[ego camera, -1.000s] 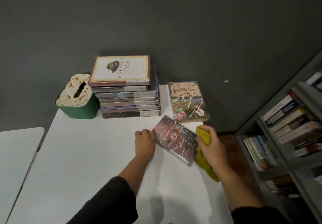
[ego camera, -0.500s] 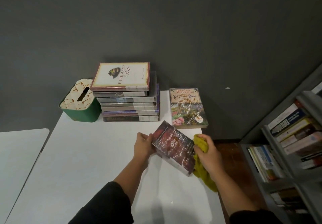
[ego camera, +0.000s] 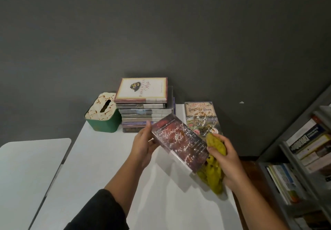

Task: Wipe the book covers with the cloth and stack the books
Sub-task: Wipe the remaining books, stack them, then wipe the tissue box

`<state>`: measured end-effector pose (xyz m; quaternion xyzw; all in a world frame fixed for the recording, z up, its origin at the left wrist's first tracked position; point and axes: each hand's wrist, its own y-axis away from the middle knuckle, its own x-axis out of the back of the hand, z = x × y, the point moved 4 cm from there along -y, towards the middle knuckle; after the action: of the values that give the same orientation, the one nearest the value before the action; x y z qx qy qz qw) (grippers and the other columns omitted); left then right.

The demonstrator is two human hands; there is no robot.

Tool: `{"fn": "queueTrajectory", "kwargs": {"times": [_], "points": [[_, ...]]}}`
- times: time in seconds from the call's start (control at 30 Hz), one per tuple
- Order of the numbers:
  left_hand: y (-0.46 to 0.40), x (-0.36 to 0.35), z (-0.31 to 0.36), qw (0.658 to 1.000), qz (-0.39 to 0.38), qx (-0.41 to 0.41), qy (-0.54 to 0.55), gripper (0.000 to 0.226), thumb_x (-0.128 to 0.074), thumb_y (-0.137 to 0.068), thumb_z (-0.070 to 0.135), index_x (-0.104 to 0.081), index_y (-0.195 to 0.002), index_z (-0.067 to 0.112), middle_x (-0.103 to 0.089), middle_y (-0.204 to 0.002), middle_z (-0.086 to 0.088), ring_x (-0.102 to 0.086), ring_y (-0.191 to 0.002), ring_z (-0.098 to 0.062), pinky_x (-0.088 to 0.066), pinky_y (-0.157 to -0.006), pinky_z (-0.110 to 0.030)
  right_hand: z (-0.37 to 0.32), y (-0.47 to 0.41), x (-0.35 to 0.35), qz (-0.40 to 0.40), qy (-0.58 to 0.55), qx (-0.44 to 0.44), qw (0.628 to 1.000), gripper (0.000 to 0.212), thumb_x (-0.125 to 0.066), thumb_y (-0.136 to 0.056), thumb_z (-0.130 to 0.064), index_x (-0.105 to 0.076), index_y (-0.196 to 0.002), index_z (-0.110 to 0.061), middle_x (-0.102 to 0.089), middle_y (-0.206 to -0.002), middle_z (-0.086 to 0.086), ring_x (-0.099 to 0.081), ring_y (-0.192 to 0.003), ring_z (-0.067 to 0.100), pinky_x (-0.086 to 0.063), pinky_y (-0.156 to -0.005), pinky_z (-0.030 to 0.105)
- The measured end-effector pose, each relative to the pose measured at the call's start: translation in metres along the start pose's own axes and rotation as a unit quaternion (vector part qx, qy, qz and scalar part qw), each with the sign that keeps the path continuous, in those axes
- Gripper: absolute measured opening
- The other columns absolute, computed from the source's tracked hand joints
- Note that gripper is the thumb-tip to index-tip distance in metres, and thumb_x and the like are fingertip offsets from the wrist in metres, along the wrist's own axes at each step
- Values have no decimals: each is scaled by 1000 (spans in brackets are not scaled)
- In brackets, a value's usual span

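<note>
Book lifted for wiping

Left hand (ego camera: 143,145) fingers grip the dark book (ego camera: 180,142), tilted above the tabletop (ego camera: 111,161); right hand (ego camera: 226,160) clutches the cloth (ego camera: 215,145) at its edge. Next, probably: wipe, then stack (ego camera: 143,107) it.

Bare table (ego camera: 107,167) left, book stack (ego camera: 145,108), tissue box (ego camera: 102,115) blocking far edge

Dark black sleeves (ego camera: 100,211) pushed up both forearms, bare hands (ego camera: 143,145), no rings or watch visible.
</note>
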<state>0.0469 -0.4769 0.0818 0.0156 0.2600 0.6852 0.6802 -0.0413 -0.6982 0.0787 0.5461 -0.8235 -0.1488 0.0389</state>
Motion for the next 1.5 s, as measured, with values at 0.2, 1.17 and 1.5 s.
{"fn": "queueTrajectory", "kwargs": {"times": [0.2,1.17,1.5], "points": [[45,-13,15,950,-138,76,269,70,-36,-85,68,-51,-131,18,-59,-131,-16,-54,-122,-37,-37,-106,-55,-34,24,-53,-30,-90,40,995,39,-65,-84,-2,-60,-105,-35,-66,-102,2,-66,-89,24,-56,-66,37],[57,19,69,922,-231,70,303,77,-45,-79,72,-71,-108,7,-66,-111,-18,-66,-99,-30,-53,-90,-45,-68,95,-171,42,394,462,793,31,-53,-77,-37,-52,-108,-33,-47,-106,-18,-46,-101,6,-39,-72,12],[58,24,73,929,-224,56,290,72,-49,-75,69,-73,-107,9,-67,-110,-17,-66,-98,-29,-48,-98,-45,-60,110,-177,34,364,405,838,33,-55,-75,-41,-61,-103,-26,-55,-96,-13,-54,-90,8,-49,-71,22]]}}
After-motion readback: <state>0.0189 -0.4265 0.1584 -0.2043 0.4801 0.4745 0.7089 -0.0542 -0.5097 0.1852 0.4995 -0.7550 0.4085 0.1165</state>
